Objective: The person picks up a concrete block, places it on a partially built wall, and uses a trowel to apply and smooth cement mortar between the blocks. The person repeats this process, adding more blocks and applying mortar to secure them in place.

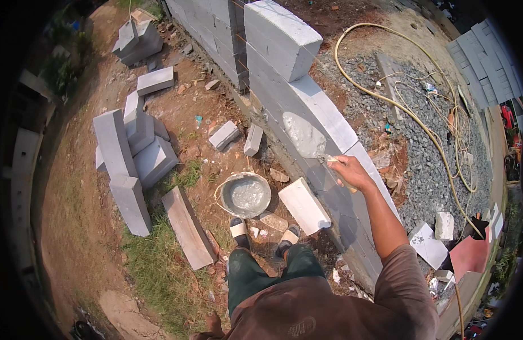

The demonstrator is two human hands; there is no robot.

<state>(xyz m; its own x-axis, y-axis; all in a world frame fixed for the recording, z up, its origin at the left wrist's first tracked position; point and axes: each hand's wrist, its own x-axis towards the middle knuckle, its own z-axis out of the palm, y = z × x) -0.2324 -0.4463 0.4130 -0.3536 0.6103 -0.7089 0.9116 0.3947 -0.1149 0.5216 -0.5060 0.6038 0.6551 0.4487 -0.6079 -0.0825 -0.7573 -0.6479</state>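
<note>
Presently: right hand [352,171], 1, fingers wrapped round handle of trowel [326,157]; blade heaped with mortar [303,135], beside block wall's [325,110] near top edge. Left hand [214,324], 1, fingers indiscernible. Advisable: level blade, steady wrist, lest load slip.

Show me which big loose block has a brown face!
The long, brown-faced rectangular block, lower left of the round mortar bucket; other big loose blocks look grey or whitish.

Mortar [303,135] looks wet and glossy — the block wall [324,113] matt, the gravel [409,170] rough.
</note>
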